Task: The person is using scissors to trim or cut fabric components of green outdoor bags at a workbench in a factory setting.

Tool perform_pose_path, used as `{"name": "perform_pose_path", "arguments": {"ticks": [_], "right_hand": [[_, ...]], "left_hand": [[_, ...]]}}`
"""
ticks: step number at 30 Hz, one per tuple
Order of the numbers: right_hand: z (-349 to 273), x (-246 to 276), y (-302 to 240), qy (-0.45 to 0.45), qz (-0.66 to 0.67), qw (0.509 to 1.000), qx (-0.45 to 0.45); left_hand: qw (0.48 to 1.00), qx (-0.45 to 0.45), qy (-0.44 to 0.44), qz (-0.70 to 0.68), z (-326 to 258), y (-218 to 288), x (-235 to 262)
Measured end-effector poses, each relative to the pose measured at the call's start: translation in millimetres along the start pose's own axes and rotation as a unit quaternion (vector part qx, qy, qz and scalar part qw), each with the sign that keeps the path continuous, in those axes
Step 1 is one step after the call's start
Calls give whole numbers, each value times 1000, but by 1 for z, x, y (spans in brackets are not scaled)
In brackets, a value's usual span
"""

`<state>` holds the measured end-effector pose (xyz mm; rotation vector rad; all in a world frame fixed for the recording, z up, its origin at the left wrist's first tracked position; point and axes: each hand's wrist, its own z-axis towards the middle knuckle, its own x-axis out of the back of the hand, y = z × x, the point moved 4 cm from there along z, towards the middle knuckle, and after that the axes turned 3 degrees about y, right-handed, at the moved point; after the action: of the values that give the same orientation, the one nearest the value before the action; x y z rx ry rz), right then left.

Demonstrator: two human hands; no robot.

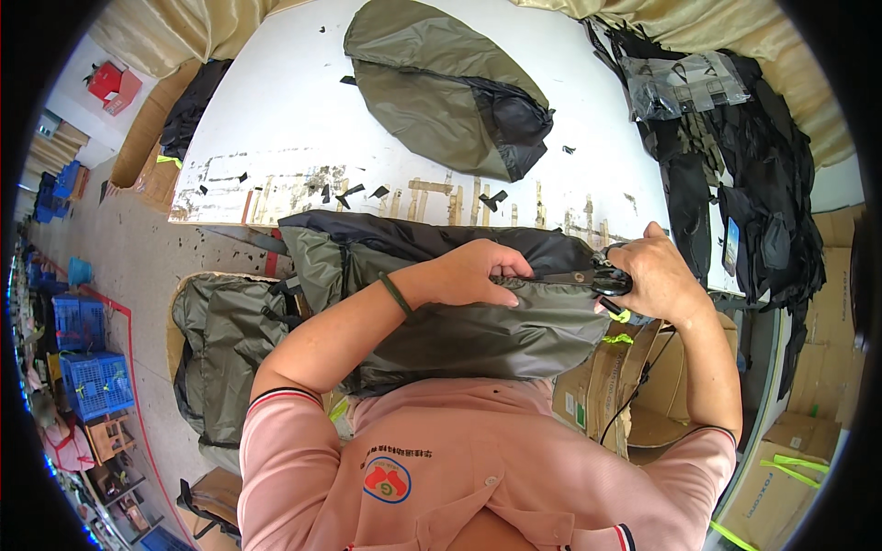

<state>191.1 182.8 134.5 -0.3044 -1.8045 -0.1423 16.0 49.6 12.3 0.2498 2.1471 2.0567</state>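
Observation:
An olive-green and black fabric bag [469,335] lies across my lap, against the table's front edge. My left hand [473,274] grips the bag's upper edge near the middle, thumb on the near side and fingers behind. Toward the bag's right end, my right hand [657,275] closes around a shiny black object [610,277]; its kind is unclear, as the fingers partly cover it. A small metal dot shows on the dark strip beside it. Just below my right hand hangs a bright yellow-green piece [621,315].
On the white table [276,101] lies another olive and black bag [441,83], with black scraps near it. Black fabric pieces [744,184] are heaped at the right. More olive fabric [230,340] fills a carton at my left. Cartons [781,477] and blue crates [96,381] stand around.

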Motion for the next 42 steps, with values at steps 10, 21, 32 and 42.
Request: {"name": "perform_pose_path", "arguments": {"ticks": [10, 21, 32, 42], "right_hand": [[9, 4, -13, 4, 7, 1000, 24], [3, -16, 4, -22, 54, 998, -13], [-28, -9, 42, 111, 87, 987, -79], [-25, -36, 71, 135, 119, 980, -84]], "left_hand": [[1000, -5, 6, 8, 2, 7, -1], [996, -50, 32, 61, 2, 3, -1], [821, -85, 192, 531, -85, 3, 59], [965, 34, 152, 213, -155, 17, 119]]}}
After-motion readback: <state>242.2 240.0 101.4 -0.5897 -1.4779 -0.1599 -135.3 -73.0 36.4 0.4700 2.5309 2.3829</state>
